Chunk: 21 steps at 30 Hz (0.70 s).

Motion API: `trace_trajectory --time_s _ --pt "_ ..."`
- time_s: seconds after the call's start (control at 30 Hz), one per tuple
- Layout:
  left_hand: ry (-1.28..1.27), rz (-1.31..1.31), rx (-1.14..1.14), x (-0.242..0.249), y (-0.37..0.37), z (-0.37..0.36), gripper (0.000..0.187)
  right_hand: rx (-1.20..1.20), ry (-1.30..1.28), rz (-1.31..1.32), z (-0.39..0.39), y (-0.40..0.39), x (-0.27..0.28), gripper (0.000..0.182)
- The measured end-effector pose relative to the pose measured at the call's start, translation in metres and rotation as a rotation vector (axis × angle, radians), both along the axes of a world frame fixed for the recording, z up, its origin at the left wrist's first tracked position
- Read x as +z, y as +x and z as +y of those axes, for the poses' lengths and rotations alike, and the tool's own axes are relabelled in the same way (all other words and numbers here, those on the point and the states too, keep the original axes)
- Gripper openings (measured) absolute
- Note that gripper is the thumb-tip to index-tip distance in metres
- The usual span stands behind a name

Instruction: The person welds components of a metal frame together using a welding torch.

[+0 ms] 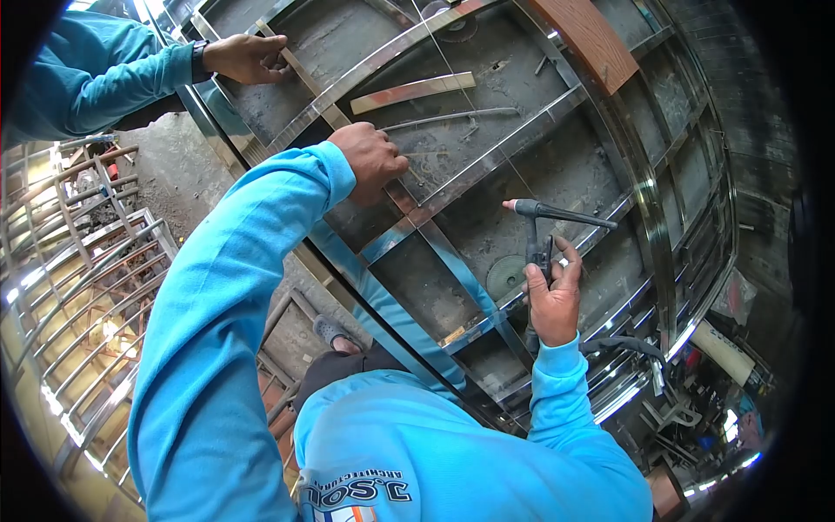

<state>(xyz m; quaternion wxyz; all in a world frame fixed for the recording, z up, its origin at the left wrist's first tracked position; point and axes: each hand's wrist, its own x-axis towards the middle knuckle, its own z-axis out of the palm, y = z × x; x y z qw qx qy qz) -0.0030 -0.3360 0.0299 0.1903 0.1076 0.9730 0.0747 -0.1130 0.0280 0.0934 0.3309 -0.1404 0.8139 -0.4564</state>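
My right hand [555,300] is closed around the handle of a TIG welding torch [565,213], whose pinkish nozzle points left above the metal frame. My left hand [370,163] has its fingers curled over a flat metal bar [330,111] of the shiny frame [470,184]; its fingertips are partly hidden. A co-worker's hand [248,59], with a dark wristband, rests near the bar's far end. Inside the frame lie a loose flat strip [413,93] and a thin rod [452,118]. Below the torch is a round disc [506,277].
A wood-grain panel [591,43] lies across the frame's upper right. Another disc [457,29] sits near the top. Metal grilles [87,322] stand at the left. A dark hose [622,345] and a pale cylinder [722,352] are at the lower right.
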Motion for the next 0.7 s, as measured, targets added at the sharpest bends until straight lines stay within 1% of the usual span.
trace_trajectory --time_s 0.1,0.2,0.3,0.4,0.43,0.53,0.57,0.67,0.7 --pt "0.003 -0.015 0.017 0.001 -0.001 0.001 0.029 -0.011 -0.045 -0.004 0.0 0.001 -0.001 0.058" --pt "0.018 0.044 0.021 -0.001 0.003 0.001 0.029 0.009 0.002 0.014 0.002 0.0 -0.002 0.058" --pt "0.068 0.089 0.02 -0.006 0.007 -0.002 0.032 0.013 -0.012 0.027 0.0 0.003 -0.005 0.059" --pt "0.112 0.209 0.043 -0.008 0.015 -0.001 0.035 0.085 0.03 0.123 -0.002 0.006 -0.004 0.06" --pt "0.089 0.136 0.06 0.002 0.014 0.001 0.039 0.085 0.028 0.119 -0.002 0.007 -0.002 0.06" --pt "0.066 0.374 0.094 0.001 0.027 0.005 0.045 0.07 0.002 0.108 0.002 0.012 0.007 0.061" --pt "0.047 0.343 0.152 0.008 0.034 0.011 0.058 0.053 -0.02 0.102 0.005 0.013 0.007 0.061" --pt "-0.018 0.52 0.292 0.006 0.06 0.024 0.061 0.043 -0.021 0.154 0.014 0.015 0.007 0.062" --pt "-0.012 0.365 0.369 0.011 0.071 0.027 0.061 0.048 0.003 0.171 0.012 0.016 0.01 0.063"
